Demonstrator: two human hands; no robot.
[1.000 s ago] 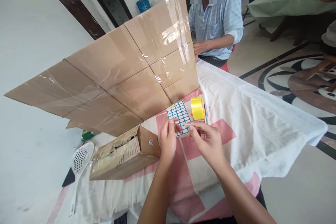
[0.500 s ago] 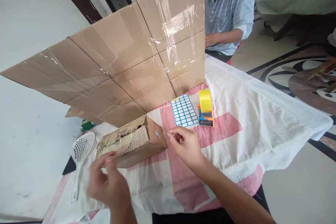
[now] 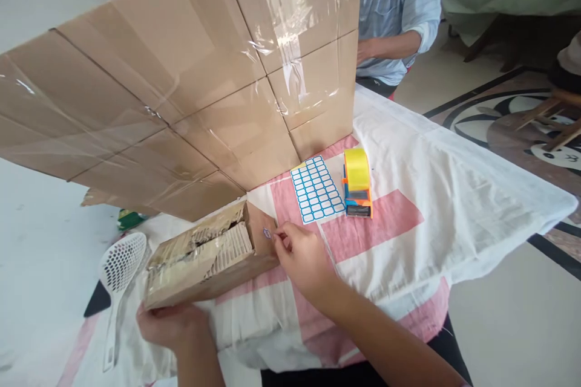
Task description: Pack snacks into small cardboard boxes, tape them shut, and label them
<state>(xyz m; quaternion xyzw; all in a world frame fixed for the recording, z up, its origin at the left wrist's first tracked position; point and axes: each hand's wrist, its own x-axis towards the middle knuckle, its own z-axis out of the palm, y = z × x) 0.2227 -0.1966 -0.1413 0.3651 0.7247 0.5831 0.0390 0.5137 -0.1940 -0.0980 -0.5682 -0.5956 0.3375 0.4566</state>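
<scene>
A worn brown cardboard box (image 3: 209, 260) lies on the table, its torn top taped over. My left hand (image 3: 172, 329) is against its near left corner, fingers closed around the lower edge and partly hidden by it. My right hand (image 3: 302, 251) is at the box's right end, thumb and forefinger pinched together. What the pinch holds, if anything, is too small to make out. Beside those fingertips, a small label with a blue outline (image 3: 267, 233) is on the box's end. Behind my right hand lies a sheet of blue-bordered labels (image 3: 316, 189).
A tape dispenser with yellow tape (image 3: 357, 181) stands right of the sheet. A tall taped cardboard panel (image 3: 236, 127) rises behind the box. At left lies a white slotted skimmer (image 3: 120, 266). Beyond the panel sits another person (image 3: 399, 30). The tablecloth (image 3: 445, 193) is rumpled.
My left hand has moved from above the box's near side down to its left corner and now touches it. My right fingertips have come closer to the box's end.
</scene>
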